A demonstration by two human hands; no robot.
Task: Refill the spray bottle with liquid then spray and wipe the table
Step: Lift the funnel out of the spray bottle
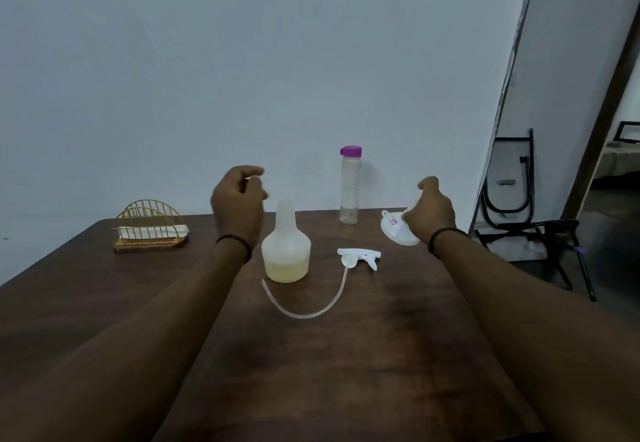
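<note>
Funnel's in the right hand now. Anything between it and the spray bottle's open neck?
Nothing visible. The funnel in the right hand has open air leftward to the spray bottle; the trigger head lies lower on the table, and the left hand hovers beyond.

The white funnel (398, 232) bears a small red-and-blue label, too blurred to read.

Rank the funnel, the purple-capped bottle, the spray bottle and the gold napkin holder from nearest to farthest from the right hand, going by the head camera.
From the right hand:
1. Funnel, held in its grip, at the table's right edge.
2. Purple-capped bottle, standing at the back, to the hand's left.
3. Spray bottle, mid-table, head off, nearer the left hand.
4. Gold napkin holder, far left of the table.
</note>
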